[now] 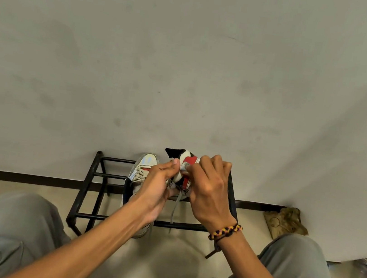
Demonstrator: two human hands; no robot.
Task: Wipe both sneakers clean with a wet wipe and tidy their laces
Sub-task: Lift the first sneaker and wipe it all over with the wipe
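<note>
1. The left hand (159, 184) curls round the near side of the raised sneaker (184, 166), thumb tip pressed against its white side panel.
2. The right hand (209, 190) grips the same sneaker from the other side, fingers bent over its red part; something pale shows under the fingertips, but whether it is a wipe cannot be told.
3. A grey lace (175, 206) hangs loose below both hands, between the wrists.
4. The second sneaker (143, 171), white with cream laces, stands on the black rack (89, 186) just behind the left fingers, toe towards the wall.
5. A braided bracelet (225, 231) circles the right wrist.
6. Grey trousers (21, 229) flank both arms.
</note>
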